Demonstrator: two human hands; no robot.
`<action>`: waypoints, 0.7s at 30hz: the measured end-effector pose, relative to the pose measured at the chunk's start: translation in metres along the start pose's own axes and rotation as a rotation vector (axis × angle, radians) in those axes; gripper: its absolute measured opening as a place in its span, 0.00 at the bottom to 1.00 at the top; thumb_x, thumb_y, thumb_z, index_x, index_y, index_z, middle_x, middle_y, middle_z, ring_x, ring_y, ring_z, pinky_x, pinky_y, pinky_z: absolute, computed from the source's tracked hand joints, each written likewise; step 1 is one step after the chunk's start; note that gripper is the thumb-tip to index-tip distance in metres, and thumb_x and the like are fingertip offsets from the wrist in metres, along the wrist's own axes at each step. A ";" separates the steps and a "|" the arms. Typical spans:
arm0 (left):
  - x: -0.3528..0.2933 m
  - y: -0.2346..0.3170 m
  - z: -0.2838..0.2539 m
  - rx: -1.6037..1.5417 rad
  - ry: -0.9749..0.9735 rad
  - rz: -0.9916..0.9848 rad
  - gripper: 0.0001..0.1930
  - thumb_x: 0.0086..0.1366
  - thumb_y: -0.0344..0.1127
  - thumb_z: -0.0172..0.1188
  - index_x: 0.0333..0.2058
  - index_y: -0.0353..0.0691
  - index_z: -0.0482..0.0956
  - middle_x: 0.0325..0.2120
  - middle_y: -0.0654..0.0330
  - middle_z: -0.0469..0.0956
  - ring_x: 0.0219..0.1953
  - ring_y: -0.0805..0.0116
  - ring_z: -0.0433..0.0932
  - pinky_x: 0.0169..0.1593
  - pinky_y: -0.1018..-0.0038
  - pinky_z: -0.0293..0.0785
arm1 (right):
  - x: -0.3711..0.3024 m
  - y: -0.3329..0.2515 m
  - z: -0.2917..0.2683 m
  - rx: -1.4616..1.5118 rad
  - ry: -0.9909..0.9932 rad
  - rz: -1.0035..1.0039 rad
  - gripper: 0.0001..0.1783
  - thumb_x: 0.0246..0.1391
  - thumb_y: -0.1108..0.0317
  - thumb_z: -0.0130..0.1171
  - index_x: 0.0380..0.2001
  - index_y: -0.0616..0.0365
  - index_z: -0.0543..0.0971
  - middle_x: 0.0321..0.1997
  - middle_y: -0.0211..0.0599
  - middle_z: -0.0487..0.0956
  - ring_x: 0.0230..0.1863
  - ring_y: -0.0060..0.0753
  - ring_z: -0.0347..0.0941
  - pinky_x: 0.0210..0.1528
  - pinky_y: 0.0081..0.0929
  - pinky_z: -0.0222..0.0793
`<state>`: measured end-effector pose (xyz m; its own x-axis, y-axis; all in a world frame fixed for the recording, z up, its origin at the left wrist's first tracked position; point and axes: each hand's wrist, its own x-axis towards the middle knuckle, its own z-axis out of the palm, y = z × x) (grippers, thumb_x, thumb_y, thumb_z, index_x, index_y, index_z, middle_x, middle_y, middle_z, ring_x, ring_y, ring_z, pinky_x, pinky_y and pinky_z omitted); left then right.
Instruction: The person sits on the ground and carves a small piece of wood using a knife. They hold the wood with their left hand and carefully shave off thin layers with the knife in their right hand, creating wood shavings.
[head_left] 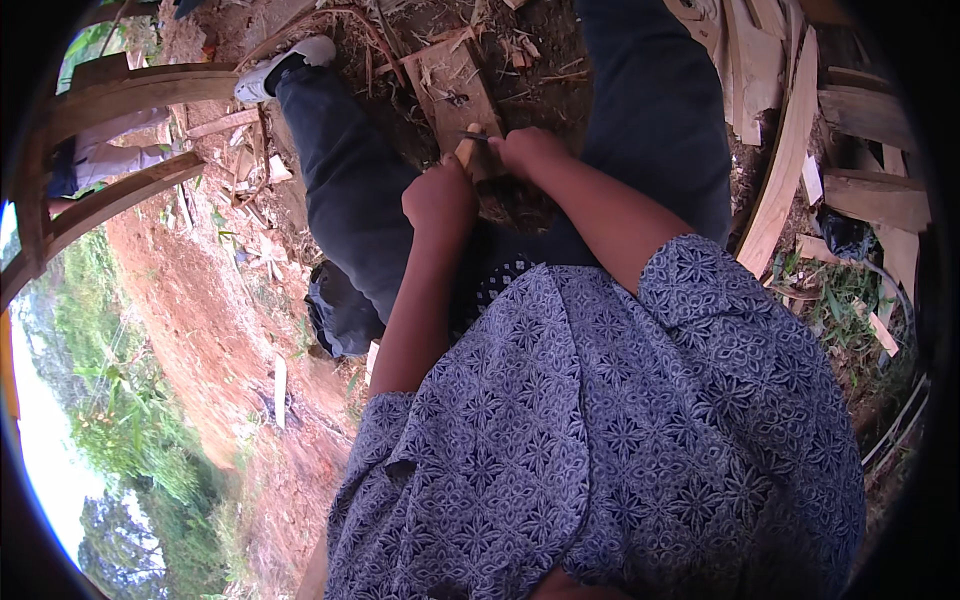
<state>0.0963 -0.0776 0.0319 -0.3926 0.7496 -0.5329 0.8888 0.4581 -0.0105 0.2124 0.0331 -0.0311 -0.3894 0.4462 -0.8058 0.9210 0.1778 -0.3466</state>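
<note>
Between my knees, my left hand (440,197) is closed around a short, pale piece of wood (466,150) that points away from me. My right hand (533,152) grips a knife whose handle is hidden in the fist. Its dark, narrow blade (474,136) points left and lies across the far part of the wood piece. Just beyond both hands, a flat wooden board (452,85) lies on the ground with bits of shaving on it. The near end of the wood piece is hidden by my left fist.
Wood chips (245,165) litter the reddish soil (180,300) to the left. Curved timber beams (150,95) stand at the far left, with part of another person's clothing (120,160) behind them. Long planks (790,150) and offcuts are piled at right. A dark bag-like bundle (345,310) sits beside my left leg.
</note>
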 end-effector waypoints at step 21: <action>0.007 -0.009 -0.021 -0.078 -0.188 -0.064 0.24 0.74 0.50 0.43 0.42 0.38 0.82 0.38 0.44 0.84 0.44 0.45 0.83 0.47 0.52 0.78 | -0.006 0.014 -0.002 0.044 -0.065 -0.129 0.36 0.70 0.41 0.37 0.40 0.62 0.85 0.32 0.46 0.85 0.38 0.47 0.84 0.48 0.42 0.77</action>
<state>0.0812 -0.0666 0.0461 -0.3901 0.6190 -0.6817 0.8397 0.5430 0.0125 0.2274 0.0346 -0.0297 -0.5059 0.3644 -0.7819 0.8623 0.1909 -0.4690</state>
